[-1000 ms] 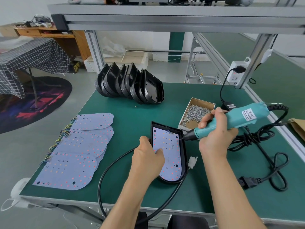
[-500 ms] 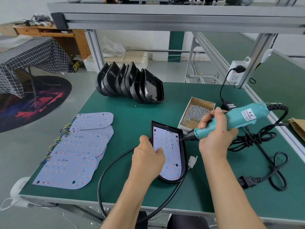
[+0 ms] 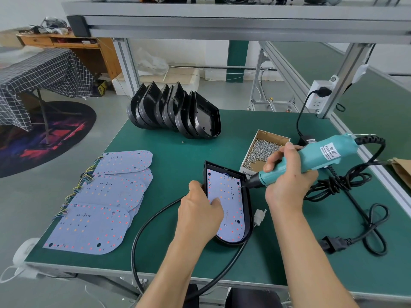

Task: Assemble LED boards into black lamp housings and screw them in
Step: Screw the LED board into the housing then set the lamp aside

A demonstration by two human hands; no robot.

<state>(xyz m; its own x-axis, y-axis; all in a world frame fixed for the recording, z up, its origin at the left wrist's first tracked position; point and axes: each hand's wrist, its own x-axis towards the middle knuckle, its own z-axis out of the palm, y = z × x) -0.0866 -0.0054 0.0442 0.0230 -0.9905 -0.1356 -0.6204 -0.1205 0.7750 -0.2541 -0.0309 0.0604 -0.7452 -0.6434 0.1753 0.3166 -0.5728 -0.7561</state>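
- Right hand (image 3: pixel 287 183): grip wrapped round the teal plastic electric screwdriver (image 3: pixel 311 161), fingers curled on the barrel, thumb on top. The black nose slopes down-left from the grip, and the thin metal bit meets the board near the housing's right wall.
- Left hand (image 3: pixel 200 214): thumb on the left wall of the black D-shaped plastic lamp housing (image 3: pixel 246 203), fingers bent down over the wall with tips pressing the board. So that grip holds the housing steady.
- Pale lilac LED board (image 3: pixel 229 205): flat, matte, dotted with red and orange LEDs, seated inside the housing, which lies flat on the green-matted desk (image 3: pixel 178 165) between the two grips.
- Smooth black round cable (image 3: pixel 142 236) loops from under the housing, left of the left grip, down off the near desk edge. A small white plastic connector (image 3: pixel 260 216) lies just right of the housing, below the right grip.
- Open brown cardboard box of small shiny metal screws (image 3: pixel 264 150): just behind the right grip.
- Overlapping stack of spare lilac LED boards (image 3: pixel 100 205), coloured wire tails on their left edge: well left of the left grip.
- Row of glossy black empty housings standing on edge (image 3: pixel 175 112): far side of the desk, beyond both grips.
- Coiled black power cord (image 3: pixel 347 185): right of the right grip.
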